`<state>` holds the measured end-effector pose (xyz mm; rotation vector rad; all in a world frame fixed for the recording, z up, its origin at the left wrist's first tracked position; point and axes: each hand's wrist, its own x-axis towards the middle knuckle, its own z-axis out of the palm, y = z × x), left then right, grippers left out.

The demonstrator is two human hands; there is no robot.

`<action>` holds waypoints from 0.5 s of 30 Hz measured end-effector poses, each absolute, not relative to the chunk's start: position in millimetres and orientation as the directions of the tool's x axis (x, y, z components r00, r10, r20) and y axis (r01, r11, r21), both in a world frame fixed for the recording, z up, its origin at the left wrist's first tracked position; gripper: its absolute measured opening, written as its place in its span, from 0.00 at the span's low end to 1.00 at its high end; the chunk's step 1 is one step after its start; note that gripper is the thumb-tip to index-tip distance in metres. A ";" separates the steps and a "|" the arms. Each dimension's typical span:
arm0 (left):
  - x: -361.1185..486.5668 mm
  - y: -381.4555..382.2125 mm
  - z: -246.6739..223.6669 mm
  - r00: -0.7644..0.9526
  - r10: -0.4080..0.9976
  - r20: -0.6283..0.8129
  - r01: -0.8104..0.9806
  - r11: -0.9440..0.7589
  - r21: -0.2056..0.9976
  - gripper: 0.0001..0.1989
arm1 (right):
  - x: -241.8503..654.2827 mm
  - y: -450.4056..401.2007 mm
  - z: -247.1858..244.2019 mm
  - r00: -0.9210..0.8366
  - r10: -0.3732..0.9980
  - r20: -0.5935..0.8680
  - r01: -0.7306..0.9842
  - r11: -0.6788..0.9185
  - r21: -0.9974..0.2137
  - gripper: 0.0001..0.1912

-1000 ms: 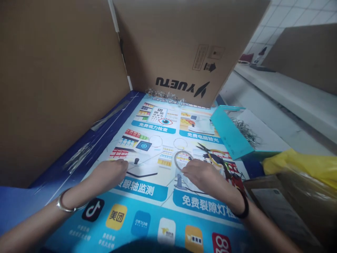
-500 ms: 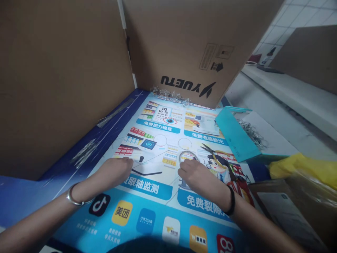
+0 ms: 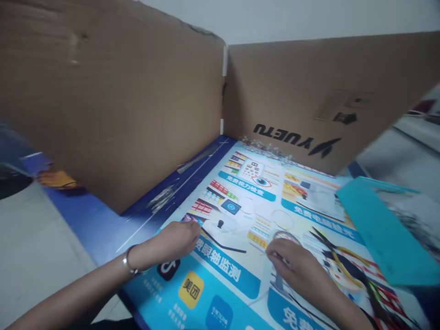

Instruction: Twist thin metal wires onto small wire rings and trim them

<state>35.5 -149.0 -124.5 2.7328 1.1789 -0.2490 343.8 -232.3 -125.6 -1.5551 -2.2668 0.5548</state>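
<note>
Over the printed sheet (image 3: 237, 243), my left hand (image 3: 180, 239) is closed, with its fingertips pressed together near the picture of a blue screen; what it pinches is too small to make out. To its right, my right hand (image 3: 292, 261) is closed round part of a coiled wire ring (image 3: 288, 235), whose loop shows beyond the fingers. A faint thin loop (image 3: 282, 219) lies on the sheet just past this hand. Black-and-yellow-handled pliers (image 3: 343, 270) rest to the right of it.
Cardboard panels (image 3: 137, 110) stand upright at the left and back. Silvery wire bits (image 3: 163, 198) lie near the left panel, with more along the back one. At the right is a turquoise folder (image 3: 385, 233) with a wire pile (image 3: 412, 229).
The view has swung left and up, so the panels, sheet and both hands appear shifted right and lower. Both hands remain closed and similarly spaced; the right one still has the ring.
</note>
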 end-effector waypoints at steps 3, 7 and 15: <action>35.8 -129.4 -121.8 0.637 0.754 -0.159 0.770 -0.617 0.159 0.09 | 340.8 -225.6 -128.3 -0.374 0.927 0.031 0.802 0.340 -0.491 0.09; 33.6 -79.9 -116.7 0.468 0.872 -0.146 0.877 -0.438 0.195 0.07 | 338.0 -222.4 -129.3 -0.410 0.912 0.012 0.811 0.371 -0.453 0.10; 35.2 26.2 -125.8 0.261 0.959 -0.113 0.962 -0.250 0.106 0.16 | 346.8 -226.4 -137.8 -0.402 0.915 0.017 0.818 0.368 -0.442 0.10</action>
